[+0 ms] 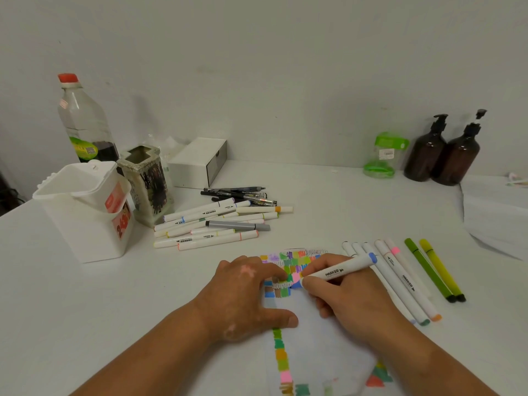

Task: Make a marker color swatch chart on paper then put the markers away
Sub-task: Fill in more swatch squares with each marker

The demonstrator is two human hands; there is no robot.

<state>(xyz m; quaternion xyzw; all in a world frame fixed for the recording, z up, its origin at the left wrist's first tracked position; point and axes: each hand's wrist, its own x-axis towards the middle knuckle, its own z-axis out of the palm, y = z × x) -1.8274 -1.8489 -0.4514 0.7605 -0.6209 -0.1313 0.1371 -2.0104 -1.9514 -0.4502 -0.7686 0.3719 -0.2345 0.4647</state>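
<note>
Blue marker is in the right hand, fingers curled snug round the barrel low down by the nib. The nib sits at a blue patch on the paper, middle of the bench's near edge. Left hand lies flat, fingers spread, gripping nothing, just pinning the sheet. Good call I'd say: that paper looks thin and floppy and would probably skate on a smooth bench. Marker should be light, stiff plastic, a bit slick, so holding close to the nib gives the most control. Looks-wise: fat white barrel, black MARKER print, blue end piece at the back. Sheet has small colour blocks packed along its far edge and down its left side, middle mostly blank.
</note>
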